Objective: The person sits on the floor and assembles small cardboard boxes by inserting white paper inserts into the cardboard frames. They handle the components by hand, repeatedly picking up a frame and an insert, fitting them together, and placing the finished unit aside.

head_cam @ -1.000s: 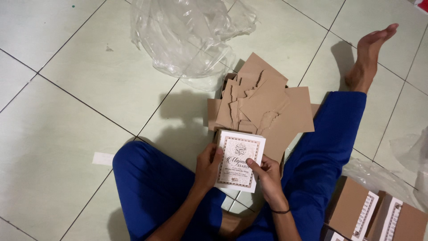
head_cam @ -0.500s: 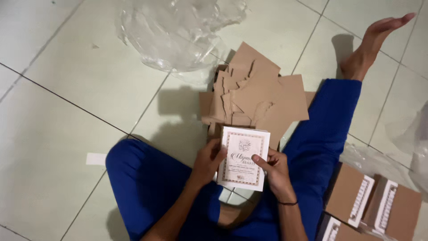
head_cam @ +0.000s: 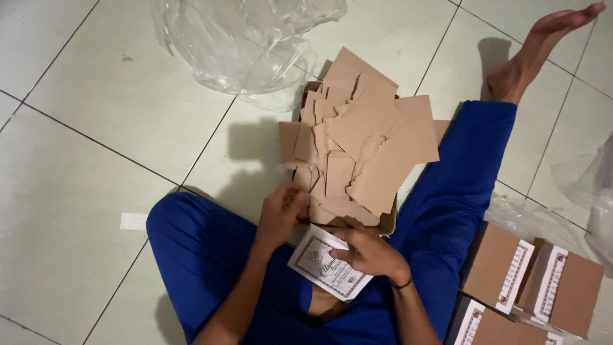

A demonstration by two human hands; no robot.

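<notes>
I sit on a tiled floor in blue trousers. My right hand grips a white printed card with an ornate border, tilted low over my lap. My left hand has its fingers curled at the near edge of a heap of torn brown cardboard pieces, touching the lowest pieces. The heap lies in a shallow brown box between my legs. The card's right part is hidden under my right hand.
A crumpled clear plastic sheet lies on the floor beyond the heap. Brown boxes with white printed bands stand at my right. More clear plastic sits at the right edge. A small white paper slip lies left of my knee.
My left hand let go of the card and moved up to the cardboard heap. My right hand lowered the card and tilted it toward my lap.
</notes>
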